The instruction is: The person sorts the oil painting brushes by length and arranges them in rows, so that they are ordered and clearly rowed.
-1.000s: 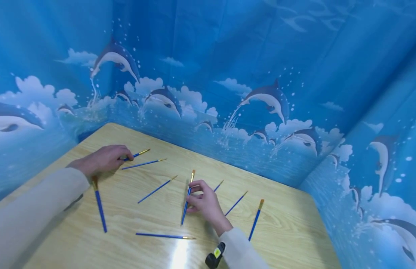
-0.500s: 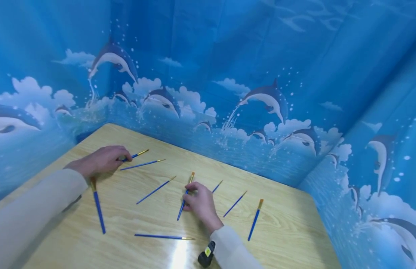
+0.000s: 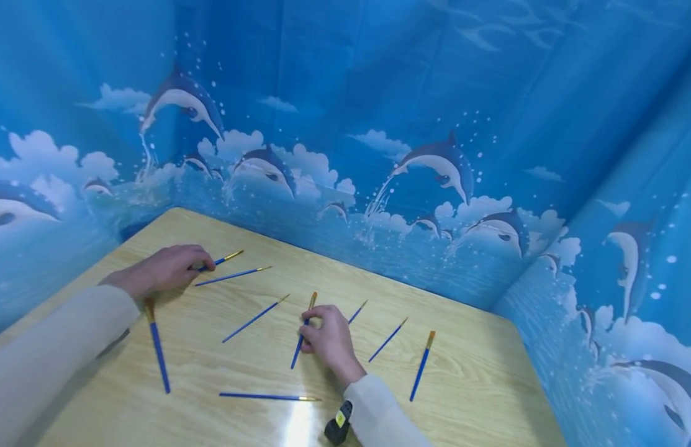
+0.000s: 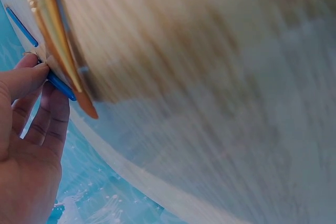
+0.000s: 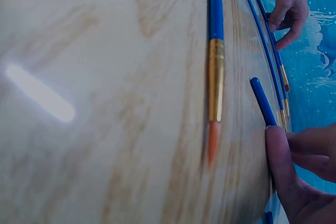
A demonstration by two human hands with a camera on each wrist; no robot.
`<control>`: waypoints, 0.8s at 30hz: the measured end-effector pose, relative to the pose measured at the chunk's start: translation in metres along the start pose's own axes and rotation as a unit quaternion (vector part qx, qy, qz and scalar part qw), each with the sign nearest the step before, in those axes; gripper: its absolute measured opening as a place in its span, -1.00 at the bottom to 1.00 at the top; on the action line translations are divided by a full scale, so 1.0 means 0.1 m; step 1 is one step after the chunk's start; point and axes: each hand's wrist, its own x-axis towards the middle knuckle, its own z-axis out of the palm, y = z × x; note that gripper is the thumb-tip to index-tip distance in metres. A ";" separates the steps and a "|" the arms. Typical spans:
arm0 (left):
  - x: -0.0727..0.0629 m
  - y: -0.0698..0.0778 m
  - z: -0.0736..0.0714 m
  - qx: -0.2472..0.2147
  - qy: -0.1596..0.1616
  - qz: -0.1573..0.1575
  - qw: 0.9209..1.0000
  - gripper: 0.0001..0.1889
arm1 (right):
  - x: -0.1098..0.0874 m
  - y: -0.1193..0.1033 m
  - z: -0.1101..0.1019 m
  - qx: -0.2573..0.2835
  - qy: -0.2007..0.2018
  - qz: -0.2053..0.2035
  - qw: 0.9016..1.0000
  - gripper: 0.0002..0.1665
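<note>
My left hand (image 3: 169,268) pinches the blue handle of a paintbrush (image 3: 233,255) at the far left of the table, its gold ferrule and bristles pointing right. Thumb and fingertips meet on that blue handle (image 4: 62,86) in the left wrist view. Near the middle, my right hand (image 3: 329,340) pinches another paintbrush (image 3: 297,352) by its blue handle, bristles toward the far edge. The handle's end (image 5: 261,98) sticks out past my thumb in the right wrist view. A thin paintbrush (image 3: 233,276) lies just below the left-hand one.
More blue paintbrushes lie apart on the wooden table (image 3: 211,360): a wide one (image 3: 158,347) by the left sleeve, a slanted one (image 3: 256,318), one in front (image 3: 267,396), and several right of my right hand, including a flat one (image 3: 422,366). A dolphin-print curtain (image 3: 345,124) surrounds the table.
My right hand has shifted slightly left with its paintbrush, uncovering the thin brush beside its wrist. The left hand keeps its grip in place. The head view has turned slightly.
</note>
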 end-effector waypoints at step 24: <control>0.00 -0.01 0.02 -0.004 0.003 -0.012 1.000 -0.72 | -0.08 0.03 -0.30 0.062 -0.018 0.042 0.997 -0.65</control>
